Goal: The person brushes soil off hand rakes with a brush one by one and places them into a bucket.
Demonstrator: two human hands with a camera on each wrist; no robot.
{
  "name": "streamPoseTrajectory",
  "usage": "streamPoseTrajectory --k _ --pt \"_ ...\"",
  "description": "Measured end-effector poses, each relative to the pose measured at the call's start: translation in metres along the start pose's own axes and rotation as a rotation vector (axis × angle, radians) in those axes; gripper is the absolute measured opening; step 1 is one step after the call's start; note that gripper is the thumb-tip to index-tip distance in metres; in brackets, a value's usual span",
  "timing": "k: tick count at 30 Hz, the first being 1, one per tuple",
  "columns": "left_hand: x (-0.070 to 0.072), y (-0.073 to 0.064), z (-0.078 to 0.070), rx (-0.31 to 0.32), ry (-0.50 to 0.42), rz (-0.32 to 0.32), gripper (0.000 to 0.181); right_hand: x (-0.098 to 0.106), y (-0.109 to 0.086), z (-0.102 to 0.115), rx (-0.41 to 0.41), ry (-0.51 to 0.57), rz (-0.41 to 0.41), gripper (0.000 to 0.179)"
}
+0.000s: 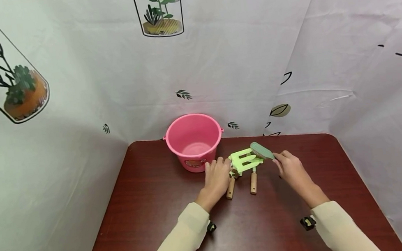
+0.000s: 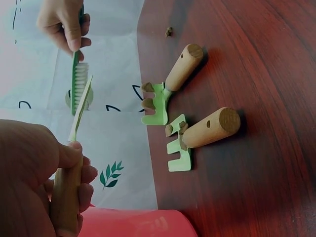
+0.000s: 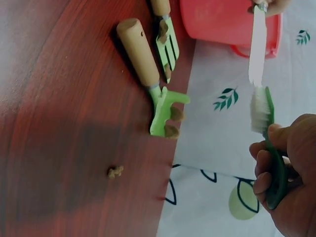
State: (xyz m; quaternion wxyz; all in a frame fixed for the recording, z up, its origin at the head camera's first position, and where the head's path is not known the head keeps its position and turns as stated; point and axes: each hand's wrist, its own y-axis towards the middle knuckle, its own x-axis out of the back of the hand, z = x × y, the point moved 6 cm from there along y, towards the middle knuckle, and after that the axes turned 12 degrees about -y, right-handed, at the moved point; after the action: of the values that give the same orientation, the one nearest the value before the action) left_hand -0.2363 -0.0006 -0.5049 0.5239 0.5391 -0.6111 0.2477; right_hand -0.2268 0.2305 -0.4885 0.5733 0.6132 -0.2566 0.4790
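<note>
My left hand grips a small garden fork by its wooden handle, its light green prongs raised above the table. A green brush with white bristles is held by its handle in my right hand. The bristles meet the fork's prongs. Below them, a hand rake and a second garden fork lie on the table, wooden handles towards me. Brown clumps cling to both of these tools.
Just left of the tools stands a pink bucket, upright near the table's back edge. A small brown crumb lies on the dark red wooden table. Patterned white cloth hangs behind and on both sides.
</note>
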Motion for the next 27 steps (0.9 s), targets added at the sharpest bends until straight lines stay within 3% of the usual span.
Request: streamPoseTrajectory --k 9,15,23,27 --pt "0.005 0.000 -0.002 0.008 -0.033 -0.026 0.019 -0.006 -0.011 -0.019 -0.062 -0.003 0.086 0.022" --pt "0.016 0.001 -0.004 0.011 -0.040 -0.063 0.012 -0.005 -0.014 -0.025 -0.068 0.005 0.063 0.021" --pt "0.038 0.002 -0.002 -0.013 -0.068 -0.142 0.016 -0.007 -0.018 -0.032 -0.066 0.010 0.042 0.020" --pt "0.046 0.000 0.001 -0.016 -0.063 -0.150 0.015 -0.005 -0.021 -0.033 -0.063 0.017 0.008 0.021"
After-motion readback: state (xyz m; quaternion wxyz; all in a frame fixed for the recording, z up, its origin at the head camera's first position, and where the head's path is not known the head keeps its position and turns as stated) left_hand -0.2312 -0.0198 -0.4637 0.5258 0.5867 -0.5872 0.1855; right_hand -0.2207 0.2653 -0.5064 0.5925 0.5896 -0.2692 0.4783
